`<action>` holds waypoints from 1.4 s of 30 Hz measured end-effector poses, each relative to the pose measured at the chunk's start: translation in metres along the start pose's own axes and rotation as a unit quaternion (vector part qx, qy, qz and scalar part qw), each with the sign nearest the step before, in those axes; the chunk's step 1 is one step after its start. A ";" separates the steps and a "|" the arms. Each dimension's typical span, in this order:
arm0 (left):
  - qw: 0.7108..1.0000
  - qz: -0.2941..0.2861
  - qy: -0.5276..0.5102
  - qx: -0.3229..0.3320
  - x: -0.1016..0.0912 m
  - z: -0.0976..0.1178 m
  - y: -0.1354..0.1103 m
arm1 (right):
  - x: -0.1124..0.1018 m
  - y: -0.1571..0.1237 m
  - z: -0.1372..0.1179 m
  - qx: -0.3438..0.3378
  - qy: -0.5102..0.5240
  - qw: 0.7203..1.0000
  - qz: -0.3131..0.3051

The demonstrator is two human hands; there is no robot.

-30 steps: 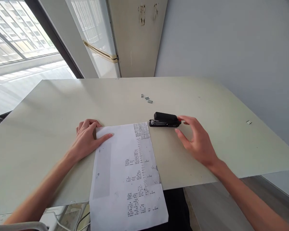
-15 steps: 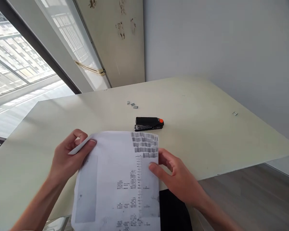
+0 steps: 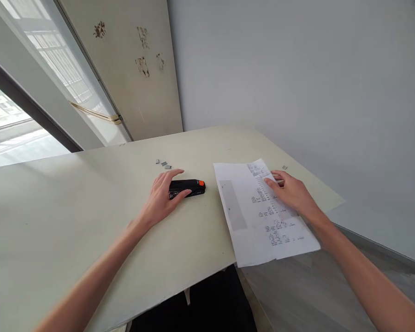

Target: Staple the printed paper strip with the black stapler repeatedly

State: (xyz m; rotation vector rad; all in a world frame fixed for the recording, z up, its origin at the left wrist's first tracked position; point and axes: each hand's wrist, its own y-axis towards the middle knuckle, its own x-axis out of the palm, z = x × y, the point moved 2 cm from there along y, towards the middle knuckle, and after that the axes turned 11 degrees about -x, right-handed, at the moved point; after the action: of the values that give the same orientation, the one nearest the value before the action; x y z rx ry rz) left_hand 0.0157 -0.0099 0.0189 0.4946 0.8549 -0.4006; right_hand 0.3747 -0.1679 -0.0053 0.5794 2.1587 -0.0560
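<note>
A black stapler (image 3: 190, 187) with an orange end lies on the pale table (image 3: 90, 203). My left hand (image 3: 162, 196) reaches over its left end, fingers curled around it and touching it. To the right lies a printed paper sheet (image 3: 259, 216), its near end hanging over the table edge. My right hand (image 3: 292, 193) rests flat on the sheet's far right part with fingers stretched out. A few loose staple strips (image 3: 163, 163) lie just beyond the stapler.
Another small staple strip (image 3: 284, 167) sits near the table's right edge. A grey wall stands behind the table, with a worn cream panel (image 3: 131, 69) and a window (image 3: 17, 106) at the left. Floor shows below the right table edge.
The sheet, held up in both hands half a second ago, now lies at the right of the table under my right hand. My left hand has moved onto the stapler. The view has swung right.
</note>
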 end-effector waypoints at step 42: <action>0.945 -0.020 -0.265 -0.193 -0.063 -0.106 -0.062 | 0.189 0.010 -0.179 -0.176 0.359 0.901 -0.168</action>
State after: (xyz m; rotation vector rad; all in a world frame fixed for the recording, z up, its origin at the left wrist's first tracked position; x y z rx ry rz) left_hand -0.1192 0.0079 -0.0060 -0.0035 0.4018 -0.3673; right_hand 0.1483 -0.0426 -0.0387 -0.0124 2.8719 0.4165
